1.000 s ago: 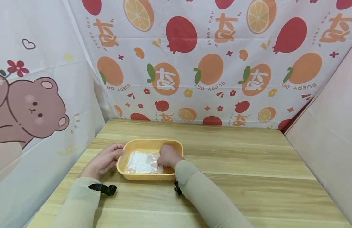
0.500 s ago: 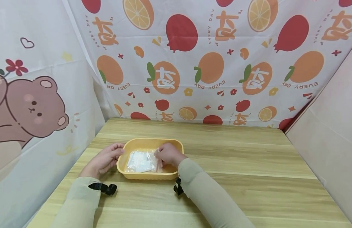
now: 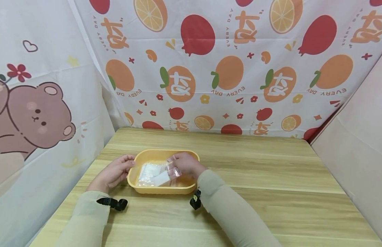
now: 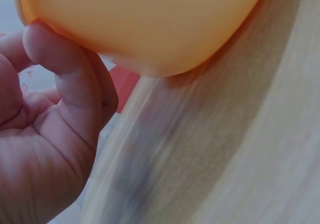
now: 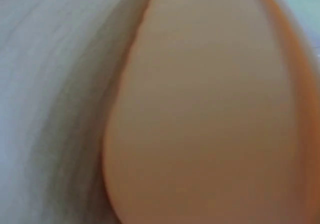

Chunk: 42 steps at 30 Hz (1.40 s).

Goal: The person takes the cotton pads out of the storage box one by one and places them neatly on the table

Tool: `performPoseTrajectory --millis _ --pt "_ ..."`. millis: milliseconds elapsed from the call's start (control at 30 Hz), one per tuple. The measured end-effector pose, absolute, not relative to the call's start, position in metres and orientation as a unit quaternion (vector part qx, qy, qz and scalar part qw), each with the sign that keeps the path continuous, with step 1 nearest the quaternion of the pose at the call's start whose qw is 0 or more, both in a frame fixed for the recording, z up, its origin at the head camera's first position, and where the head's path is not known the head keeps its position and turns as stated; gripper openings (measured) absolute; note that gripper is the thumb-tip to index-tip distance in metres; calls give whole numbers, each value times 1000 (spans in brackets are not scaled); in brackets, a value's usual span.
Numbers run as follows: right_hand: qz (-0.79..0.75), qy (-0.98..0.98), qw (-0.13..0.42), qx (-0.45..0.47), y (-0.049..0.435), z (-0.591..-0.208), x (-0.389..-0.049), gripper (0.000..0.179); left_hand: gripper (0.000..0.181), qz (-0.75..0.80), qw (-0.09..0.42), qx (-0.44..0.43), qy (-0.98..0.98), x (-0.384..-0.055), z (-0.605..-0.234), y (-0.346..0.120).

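Observation:
A shallow yellow plastic basin (image 3: 166, 191) sits on the table. My left hand (image 3: 118, 169) grips its left end, with thumb and fingers at the rim; in the left wrist view the fingers (image 4: 75, 79) bend up against the basin's outer wall. Inside lie several clear plastic bags (image 3: 144, 173) with white contents. Over the basin's right half, my right hand (image 3: 187, 162) pinches a clear bag with a white piece in it (image 3: 162, 178), lifted and tilted above the others. The right wrist view holds only the blurred basin wall (image 5: 205, 109) and table; the right hand is hidden there.
The wood-grain table (image 3: 255, 192) stretches to the right of the basin and in front of it. A fruit-print cloth (image 3: 224, 72) hangs behind, and a bear-print cloth (image 3: 39, 113) closes the left side. A pale cloth (image 3: 357, 144) stands at the right.
My right hand has drawn up and slightly right from inside the basin, bringing a clear bag up with it. The left hand has stayed at the basin's left rim.

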State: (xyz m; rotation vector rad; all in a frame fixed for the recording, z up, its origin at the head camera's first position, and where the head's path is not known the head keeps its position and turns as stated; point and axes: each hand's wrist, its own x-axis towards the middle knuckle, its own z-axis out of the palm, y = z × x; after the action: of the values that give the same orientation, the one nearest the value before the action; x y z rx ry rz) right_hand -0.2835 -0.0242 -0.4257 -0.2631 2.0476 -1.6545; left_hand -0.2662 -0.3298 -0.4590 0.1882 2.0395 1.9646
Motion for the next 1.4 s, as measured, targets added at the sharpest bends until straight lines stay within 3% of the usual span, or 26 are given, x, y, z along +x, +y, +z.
performPoseTrajectory --millis 600,1100,1400 --pt "-641 722 243 -97 22 -385 -286 29 37 689 157 82 703 -267 -462 -332" --pt "-622 718 258 -176 109 -361 -302 30 31 685 157 78 707 -268 -464 -333" --pt "-540 758 302 -209 156 -359 -309 31 34 679 151 73 715 -269 -466 -331"
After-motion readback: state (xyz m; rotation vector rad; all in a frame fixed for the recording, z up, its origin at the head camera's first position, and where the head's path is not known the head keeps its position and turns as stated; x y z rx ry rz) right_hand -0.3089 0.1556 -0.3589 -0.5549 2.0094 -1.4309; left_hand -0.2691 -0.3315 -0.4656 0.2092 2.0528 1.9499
